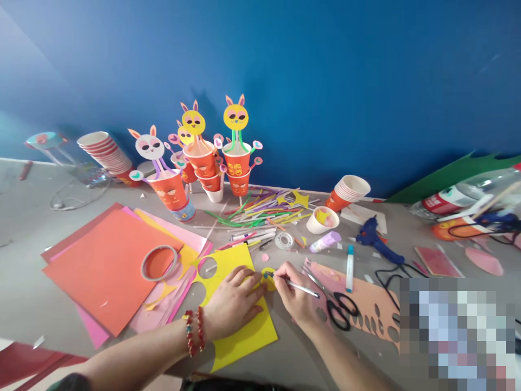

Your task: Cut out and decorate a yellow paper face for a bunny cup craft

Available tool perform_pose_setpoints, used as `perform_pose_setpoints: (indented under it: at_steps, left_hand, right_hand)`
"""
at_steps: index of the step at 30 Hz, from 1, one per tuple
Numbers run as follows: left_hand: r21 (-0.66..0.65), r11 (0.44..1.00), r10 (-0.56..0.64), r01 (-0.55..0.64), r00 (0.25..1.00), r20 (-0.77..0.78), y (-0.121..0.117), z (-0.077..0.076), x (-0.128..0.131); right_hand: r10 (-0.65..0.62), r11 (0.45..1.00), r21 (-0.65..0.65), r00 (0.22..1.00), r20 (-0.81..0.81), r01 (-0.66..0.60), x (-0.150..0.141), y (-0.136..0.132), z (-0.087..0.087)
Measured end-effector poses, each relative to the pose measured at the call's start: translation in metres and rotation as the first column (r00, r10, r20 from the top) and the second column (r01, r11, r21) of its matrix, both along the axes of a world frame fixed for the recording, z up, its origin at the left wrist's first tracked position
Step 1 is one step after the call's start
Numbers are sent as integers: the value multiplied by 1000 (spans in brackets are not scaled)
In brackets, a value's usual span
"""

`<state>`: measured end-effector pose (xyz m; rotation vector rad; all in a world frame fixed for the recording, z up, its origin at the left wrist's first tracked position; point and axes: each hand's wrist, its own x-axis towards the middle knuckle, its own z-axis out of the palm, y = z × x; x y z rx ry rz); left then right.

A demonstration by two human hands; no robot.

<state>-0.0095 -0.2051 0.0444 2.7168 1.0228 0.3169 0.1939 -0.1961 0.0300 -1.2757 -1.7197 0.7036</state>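
Note:
My right hand (293, 290) grips a slim silver-white pen (302, 288), its tip on a small yellow paper circle (268, 271) that bears a bluish mark. The fingers of my left hand (236, 301) lie outstretched over a yellow paper sheet (248, 342) with round cut-outs along its left side. Its fingertips reach the near-left edge of the circle, and part of the circle is hidden by my hands. Black-handled scissors (336, 304) lie just right of my right hand, on peach paper (372, 304) with cut-out holes.
Coloured paper sheets (109, 266) and a tape roll (143, 266) lie left. Behind stand red cups with rabbit-faced figures (236, 117). Pipe cleaners (260, 209), a glue stick (325, 241), a marker (350, 269) and a corded blue glue gun (378, 241) lie ahead and right.

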Motion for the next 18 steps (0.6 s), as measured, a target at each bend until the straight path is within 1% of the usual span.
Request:
perform_pose_setpoints:
  at_steps: [7,18]
  left_hand:
    - [-37,999,3,-3,1000,1,1,0,0]
    - [-49,999,5,-4,1000,9,2,2,0]
  right_hand:
    - [14,1000,6,999,44,-14,1,1,-1]
    - [12,1000,-15,999,46,-11,2,1,-2]
